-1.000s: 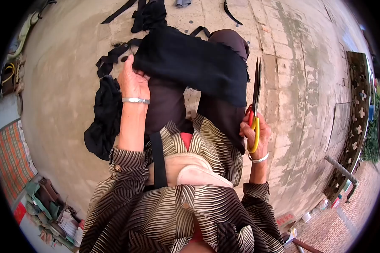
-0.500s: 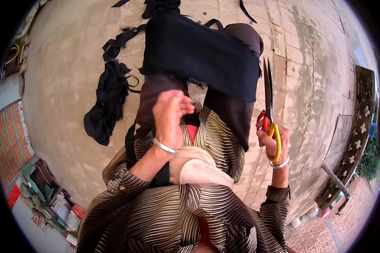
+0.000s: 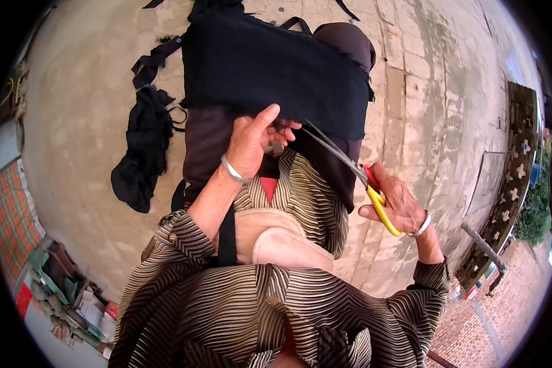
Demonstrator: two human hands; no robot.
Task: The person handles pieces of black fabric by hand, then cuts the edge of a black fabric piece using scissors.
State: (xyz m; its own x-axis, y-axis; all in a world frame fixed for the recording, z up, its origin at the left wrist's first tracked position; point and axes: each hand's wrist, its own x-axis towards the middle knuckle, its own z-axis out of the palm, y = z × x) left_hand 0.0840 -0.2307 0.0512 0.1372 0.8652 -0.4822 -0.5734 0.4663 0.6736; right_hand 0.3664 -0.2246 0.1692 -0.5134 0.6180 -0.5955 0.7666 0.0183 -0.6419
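Note:
A wide piece of black cloth [image 3: 270, 67] with frayed edges lies across my knees. At its near edge, my left hand [image 3: 251, 144] is curled around the dark fringe, thumb above and fingers below. My right hand [image 3: 395, 199] grips the scissors [image 3: 352, 164], which have one red and one yellow handle loop. Their blades point up and left, with the tips close to the fringe beside my left fingers. The blades look nearly closed, and the cloth's edge partly hides the tips.
A crumpled black garment piece [image 3: 142, 153] and a black strip [image 3: 150, 64] lie on the paved ground [image 3: 73, 116] to the left. A pink pad [image 3: 288, 239] rests on my lap. A pile of shoes [image 3: 61, 288] stands at lower left, and a patterned low wall [image 3: 518, 165] at right.
My right hand has swung the scissors from upright, beside my knee, to a leftward slant toward the cloth. My left hand has moved up to the cloth's frayed edge. The view has shifted slightly.

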